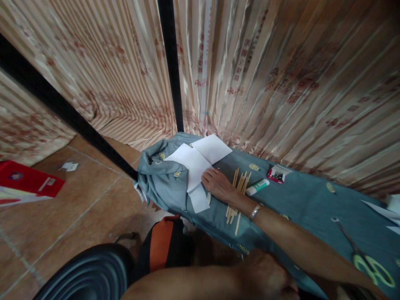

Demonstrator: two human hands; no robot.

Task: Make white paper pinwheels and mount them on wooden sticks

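The right hand (218, 184) touches the paper (193, 163), grip unclear; light pressure should avoid creases without scattering the sticks (241, 183) alongside. The left hand (265, 273), well apart, blurs beyond judging.

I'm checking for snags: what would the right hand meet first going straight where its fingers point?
The right hand would first meet the white paper sheet it already overlaps, then perhaps the rumpled grey-blue patterned cloth; depth is unclear.
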